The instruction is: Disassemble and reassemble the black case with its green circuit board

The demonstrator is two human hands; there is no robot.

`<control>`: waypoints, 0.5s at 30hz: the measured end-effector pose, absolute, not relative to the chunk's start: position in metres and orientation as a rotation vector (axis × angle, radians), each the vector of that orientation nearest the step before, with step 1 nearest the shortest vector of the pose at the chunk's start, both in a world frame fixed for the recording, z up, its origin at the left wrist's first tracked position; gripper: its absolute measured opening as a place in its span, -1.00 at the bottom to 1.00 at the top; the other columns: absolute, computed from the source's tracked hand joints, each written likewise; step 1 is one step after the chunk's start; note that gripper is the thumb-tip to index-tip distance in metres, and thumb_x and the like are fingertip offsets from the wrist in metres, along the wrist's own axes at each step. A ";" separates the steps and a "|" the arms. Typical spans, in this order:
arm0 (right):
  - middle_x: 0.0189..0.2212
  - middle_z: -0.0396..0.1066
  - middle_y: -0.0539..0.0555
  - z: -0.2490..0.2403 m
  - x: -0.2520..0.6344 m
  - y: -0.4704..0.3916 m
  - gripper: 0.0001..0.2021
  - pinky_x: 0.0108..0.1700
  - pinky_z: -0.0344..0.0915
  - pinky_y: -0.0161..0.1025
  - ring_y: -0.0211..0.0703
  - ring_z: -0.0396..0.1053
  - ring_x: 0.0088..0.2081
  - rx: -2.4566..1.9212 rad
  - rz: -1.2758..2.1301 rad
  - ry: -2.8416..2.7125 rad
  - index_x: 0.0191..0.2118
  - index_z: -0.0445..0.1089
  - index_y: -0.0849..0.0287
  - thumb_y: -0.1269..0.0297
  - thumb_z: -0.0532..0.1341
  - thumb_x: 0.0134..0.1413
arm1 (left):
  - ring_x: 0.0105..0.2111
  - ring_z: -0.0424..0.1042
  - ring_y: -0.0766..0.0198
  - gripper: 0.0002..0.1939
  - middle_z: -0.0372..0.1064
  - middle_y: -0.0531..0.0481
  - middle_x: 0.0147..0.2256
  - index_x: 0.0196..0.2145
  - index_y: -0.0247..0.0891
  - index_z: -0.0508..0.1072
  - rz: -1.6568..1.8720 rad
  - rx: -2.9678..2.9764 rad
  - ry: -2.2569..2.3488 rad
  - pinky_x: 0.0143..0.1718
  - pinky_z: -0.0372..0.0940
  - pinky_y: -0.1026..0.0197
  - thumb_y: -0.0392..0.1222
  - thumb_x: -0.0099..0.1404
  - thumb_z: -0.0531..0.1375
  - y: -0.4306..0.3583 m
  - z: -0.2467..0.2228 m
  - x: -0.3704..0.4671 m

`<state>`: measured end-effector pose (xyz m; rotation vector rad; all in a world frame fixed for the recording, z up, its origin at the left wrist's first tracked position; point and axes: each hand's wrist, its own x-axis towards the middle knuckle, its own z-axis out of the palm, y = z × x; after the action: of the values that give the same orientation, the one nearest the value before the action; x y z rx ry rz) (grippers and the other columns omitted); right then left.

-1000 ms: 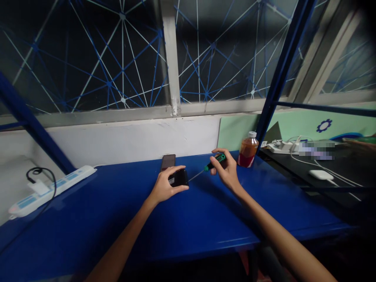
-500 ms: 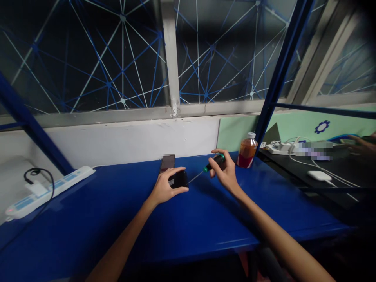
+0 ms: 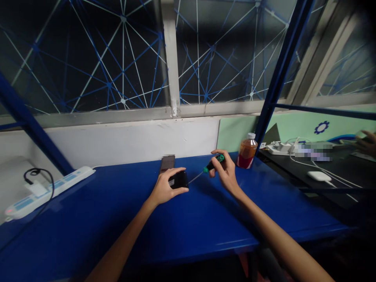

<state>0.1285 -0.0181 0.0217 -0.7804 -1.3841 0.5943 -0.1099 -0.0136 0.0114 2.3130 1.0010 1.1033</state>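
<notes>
My left hand (image 3: 165, 187) grips a small black box-shaped device (image 3: 180, 180) between thumb and fingers, on or just above the blue table. A pale label shows on the device near my palm. My right hand (image 3: 225, 170) is closed around the black and green handle of a screwdriver (image 3: 214, 163). Its thin metal shaft slants down to the left, and the tip meets the right end of the device; the exact contact point is too small to make out. Just behind my left hand a phone (image 3: 167, 162) lies on the table.
A bottle of orange-brown drink (image 3: 247, 152) stands at the table's back right. On the left lies a white power strip (image 3: 63, 186) with a plugged-in black cable. To the right, a black table (image 3: 296, 172) bears cables and a white charger (image 3: 319, 176); another person's hand (image 3: 367, 143) is beyond.
The screwdriver handle has turned a little in my right hand, showing more green at its end. My left hand and the device have stayed put. The other person's hand has shifted right.
</notes>
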 end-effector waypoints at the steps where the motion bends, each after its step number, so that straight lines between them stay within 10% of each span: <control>1: -0.50 0.34 -0.07 0.021 0.129 -0.017 -0.72 -0.61 0.26 -0.34 -0.34 0.29 -0.67 -0.736 0.621 -1.391 -0.07 0.23 0.12 0.09 0.15 0.19 | -0.03 0.40 0.00 -0.40 0.42 -0.13 -0.03 0.05 -0.13 0.40 1.102 2.315 1.003 0.04 0.28 -0.10 -0.02 0.05 0.37 -0.014 0.012 -0.110; 15: -0.50 0.36 -0.06 0.021 0.129 -0.017 -0.72 -0.62 0.26 -0.34 -0.32 0.31 -0.66 -0.743 0.612 -1.385 -0.08 0.23 0.12 0.09 0.16 0.17 | -0.03 0.41 -0.01 -0.40 0.42 -0.13 -0.03 0.05 -0.12 0.40 1.088 2.317 1.000 0.04 0.29 -0.09 -0.01 0.05 0.37 -0.013 0.012 -0.109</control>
<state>0.1291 -0.0167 0.0206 -0.7432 -1.3847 0.6115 -0.1094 -0.0132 0.0116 2.3171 1.0005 1.0879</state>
